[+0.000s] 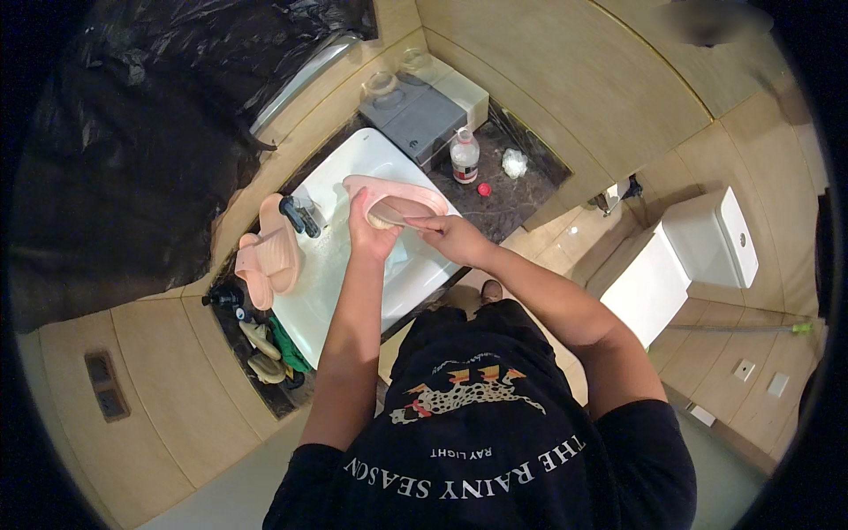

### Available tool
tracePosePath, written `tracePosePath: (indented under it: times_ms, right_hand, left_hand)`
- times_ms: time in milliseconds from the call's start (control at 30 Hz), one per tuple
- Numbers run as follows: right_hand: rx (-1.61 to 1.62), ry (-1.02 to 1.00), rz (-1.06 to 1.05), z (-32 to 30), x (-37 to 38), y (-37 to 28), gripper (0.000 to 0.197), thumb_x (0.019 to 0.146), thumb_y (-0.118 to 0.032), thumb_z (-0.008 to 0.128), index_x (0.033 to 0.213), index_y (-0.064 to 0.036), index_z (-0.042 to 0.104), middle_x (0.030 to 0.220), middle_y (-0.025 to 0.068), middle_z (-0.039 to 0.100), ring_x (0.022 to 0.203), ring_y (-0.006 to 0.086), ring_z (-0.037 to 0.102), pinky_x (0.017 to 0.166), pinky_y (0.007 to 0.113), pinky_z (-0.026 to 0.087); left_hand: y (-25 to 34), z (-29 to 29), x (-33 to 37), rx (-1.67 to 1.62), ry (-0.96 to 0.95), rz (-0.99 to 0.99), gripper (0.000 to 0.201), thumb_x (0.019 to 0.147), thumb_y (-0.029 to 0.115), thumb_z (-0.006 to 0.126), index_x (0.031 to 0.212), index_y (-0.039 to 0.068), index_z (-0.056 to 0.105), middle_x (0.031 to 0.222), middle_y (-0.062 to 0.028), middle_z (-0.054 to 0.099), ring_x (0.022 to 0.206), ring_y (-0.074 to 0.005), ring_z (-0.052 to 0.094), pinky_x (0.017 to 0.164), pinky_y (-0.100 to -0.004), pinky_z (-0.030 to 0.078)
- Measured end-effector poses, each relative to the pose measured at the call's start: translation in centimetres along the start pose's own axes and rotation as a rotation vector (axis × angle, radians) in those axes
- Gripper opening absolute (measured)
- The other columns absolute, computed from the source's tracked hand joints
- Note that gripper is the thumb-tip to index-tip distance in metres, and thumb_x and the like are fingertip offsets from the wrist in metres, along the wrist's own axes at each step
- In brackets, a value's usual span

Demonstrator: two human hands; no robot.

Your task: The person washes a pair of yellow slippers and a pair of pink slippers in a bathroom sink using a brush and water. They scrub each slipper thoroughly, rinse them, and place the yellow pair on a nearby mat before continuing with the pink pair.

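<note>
Over the white sink [309, 327], my left hand [372, 234] grips a pale pink slipper [389, 187] by its near left edge, tilted so its inside shows. A cream, ribbed or bristled patch lies beside those fingers; I cannot tell whether it belongs to a brush. My right hand [455, 240] is closed at the slipper's right part, fingertips pointing into it. What it holds, if anything, is hidden. Pink slippers [281, 247] with ribbed straps lie on the sink's left side, by a dark faucet [300, 216]. A light blue piece [399, 253] shows in the basin below my hands.
A clear bottle [465, 157], a red cap [484, 189] and a crumpled white wad [514, 163] stand on the dark counter [539, 172]. Behind are grey boxes [411, 115]. Dark bottles, a green cloth [287, 343] and pale items crowd the left corner. A toilet [649, 283] is at right.
</note>
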State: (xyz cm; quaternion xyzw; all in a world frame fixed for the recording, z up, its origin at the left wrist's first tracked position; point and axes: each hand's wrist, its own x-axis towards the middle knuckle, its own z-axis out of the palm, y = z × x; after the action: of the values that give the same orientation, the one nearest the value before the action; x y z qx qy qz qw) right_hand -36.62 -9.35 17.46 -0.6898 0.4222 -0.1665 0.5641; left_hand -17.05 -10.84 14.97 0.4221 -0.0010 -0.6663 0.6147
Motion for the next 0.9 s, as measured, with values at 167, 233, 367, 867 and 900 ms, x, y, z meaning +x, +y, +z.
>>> tracePosePath:
  times_ms: [167,233,367,867,900]
  right_hand:
    - [-0.787,0.12,-0.202,-1.5,-1.4,-2.5,0.038,0.094,-0.02,0.044,0.131,-0.0163,0.054,0.093,0.0148,0.068,0.075,0.032,0.068,0.06,0.043,0.053]
    - [-0.766,0.174,-0.182,-1.1,-1.3,-2.3,0.039,0.095,-0.02,0.044,0.132,-0.0162,0.053,0.093,0.015,0.068,0.077,0.0311,0.068,0.061,0.044,0.054]
    - [-0.413,0.233,-0.216,1.2,0.8,0.2,0.041,0.098,-0.023,0.043,0.138,-0.0182,0.049,0.09,0.018,0.066,0.08,0.031,0.068,0.063,0.044,0.054]
    - [-0.24,0.173,-0.063,1.5,0.0,-2.8,0.035,0.096,-0.026,0.049,0.129,-0.0202,0.058,0.08,0.0208,0.064,0.074,0.0362,0.064,0.07,0.043,0.05]
    - [-0.238,0.196,-0.087,1.9,0.1,-2.7,0.035,0.095,-0.025,0.048,0.128,-0.0192,0.058,0.081,0.0214,0.065,0.075,0.037,0.064,0.069,0.044,0.05]
  left_hand:
    - [-0.3,1.4,-1.1,-0.028,0.02,0.094,0.054,0.086,0.045,0.057,0.129,0.014,0.047,0.125,-0.0094,0.054,0.116,-0.0292,0.051,0.093,-0.0484,0.043]
    - [-0.1,1.6,-1.0,-0.03,0.025,0.124,0.055,0.086,0.046,0.058,0.13,0.014,0.047,0.125,-0.0089,0.054,0.116,-0.0287,0.052,0.093,-0.047,0.043]
    - [-0.9,1.6,-0.8,-0.005,-0.045,0.164,0.056,0.086,0.047,0.058,0.129,0.013,0.047,0.124,-0.0095,0.055,0.113,-0.0288,0.054,0.093,-0.0461,0.044]
    - [0.5,1.6,0.4,0.096,0.002,0.26,0.061,0.086,0.047,0.06,0.131,0.009,0.044,0.122,-0.0115,0.055,0.115,-0.0288,0.052,0.097,-0.0465,0.042]
    - [0.9,1.3,0.1,0.098,-0.03,0.233,0.061,0.085,0.048,0.06,0.13,0.01,0.045,0.123,-0.0109,0.054,0.116,-0.0282,0.051,0.097,-0.0462,0.041]
